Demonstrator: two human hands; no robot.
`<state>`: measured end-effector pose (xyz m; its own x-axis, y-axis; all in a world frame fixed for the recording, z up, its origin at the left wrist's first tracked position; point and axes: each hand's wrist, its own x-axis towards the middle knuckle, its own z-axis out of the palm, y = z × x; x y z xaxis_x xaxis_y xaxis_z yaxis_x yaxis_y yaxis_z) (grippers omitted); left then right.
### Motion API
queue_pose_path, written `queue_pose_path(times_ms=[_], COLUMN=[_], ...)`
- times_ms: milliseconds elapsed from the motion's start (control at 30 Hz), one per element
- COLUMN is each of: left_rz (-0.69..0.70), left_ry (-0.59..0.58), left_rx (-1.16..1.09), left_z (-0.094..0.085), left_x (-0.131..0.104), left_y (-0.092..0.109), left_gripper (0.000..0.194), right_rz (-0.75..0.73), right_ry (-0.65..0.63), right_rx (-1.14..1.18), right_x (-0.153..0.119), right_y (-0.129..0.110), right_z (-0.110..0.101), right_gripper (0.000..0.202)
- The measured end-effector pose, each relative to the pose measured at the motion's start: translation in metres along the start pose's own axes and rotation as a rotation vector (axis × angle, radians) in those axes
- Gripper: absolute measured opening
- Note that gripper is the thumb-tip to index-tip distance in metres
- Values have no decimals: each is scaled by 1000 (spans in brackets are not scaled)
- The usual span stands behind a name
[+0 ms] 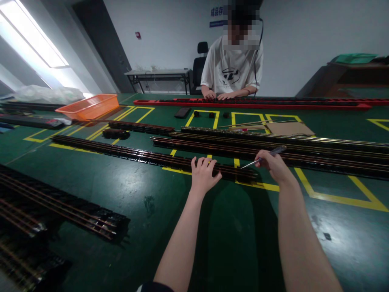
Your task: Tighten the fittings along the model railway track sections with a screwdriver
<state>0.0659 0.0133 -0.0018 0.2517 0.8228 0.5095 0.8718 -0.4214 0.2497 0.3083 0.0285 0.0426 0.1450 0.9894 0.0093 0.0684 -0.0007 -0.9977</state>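
Note:
A long black rail assembly [136, 155] with copper-coloured strips runs across the green table in front of me. My left hand [204, 175] rests on it with fingers spread over its upper edge. In my right hand [272, 164] is a screwdriver [251, 164] with a dark handle, gripped between thumb and fingers. Its thin metal shaft points down and left, the tip at or just above the rail near its right end. Whether the tip touches a screw is too small to tell. Behind this rail lie further long rails [304, 152], running off to the right.
A person [232, 69] in a white shirt works across the table with both hands at a long red fixture [334, 106]. An orange basket [91, 107] stands at the far left. More rail assemblies [69, 202] lie at near left. Cardboard [290, 128] lies at the back right.

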Motion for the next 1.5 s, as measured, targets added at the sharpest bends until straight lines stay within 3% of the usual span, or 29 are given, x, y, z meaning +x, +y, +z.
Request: queue_pose_path(times_ms=[500, 1167, 1367, 1500], left_rz=[-23, -36, -25, -10], left_ry=[-32, -25, -35, -53], left_rx=[-32, -27, -35, -46], left_z=[-3, 0, -1, -3], left_x=[1, 1, 1, 2], left_y=[0, -1, -2, -3], left_gripper=[30, 34, 34, 35], right_rz=[15, 5, -39, -72], right_ry=[88, 109, 244, 243], right_rx=[11, -3, 106, 132], right_x=[-1, 3, 2, 1], right_y=[9, 10, 6, -2], right_z=[-19, -16, -25, -13], right_gripper=[15, 23, 24, 27])
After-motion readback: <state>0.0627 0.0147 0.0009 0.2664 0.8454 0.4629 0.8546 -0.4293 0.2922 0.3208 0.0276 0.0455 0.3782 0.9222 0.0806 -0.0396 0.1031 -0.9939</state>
